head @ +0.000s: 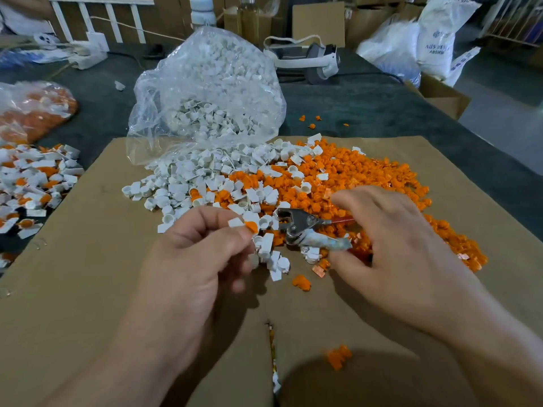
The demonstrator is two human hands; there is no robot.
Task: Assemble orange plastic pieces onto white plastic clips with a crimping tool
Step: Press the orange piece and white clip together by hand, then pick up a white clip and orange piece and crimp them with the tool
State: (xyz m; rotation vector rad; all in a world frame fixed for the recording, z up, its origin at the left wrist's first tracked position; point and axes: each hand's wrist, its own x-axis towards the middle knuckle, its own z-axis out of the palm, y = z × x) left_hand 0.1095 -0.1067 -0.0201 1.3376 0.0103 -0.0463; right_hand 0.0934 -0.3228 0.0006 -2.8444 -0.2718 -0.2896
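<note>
Head view, starting at the left: what do we meet first?

We meet a heap of white-and-orange parts (32, 183) at the table's left edge. Next comes a clear bag of white clips (205, 92), spilling onto a cardboard sheet (88, 259).

And the hands?

Our left hand (191, 259) pinches a white clip (236, 222) with an orange piece (251, 226) at its end. Thumb and fingertips hold it raised above the loose clips. Just right of it sits the crimping tool (302, 227), its metal jaws standing apart and facing the clip. Our right hand (390, 239) curls round the tool's handles; blur hides how firmly.

What lies further right?

A broad heap of orange pieces (367, 183), reaching behind the right hand.

What could go wrong?

We judge the pinch to be light, so the orange piece could slip or tilt before the jaws close, and the crimp would seat it crooked. Our left fingertips are near the jaws, so a hasty squeeze could nip them. A dropped pair would be lost among the mixed parts beneath.
</note>
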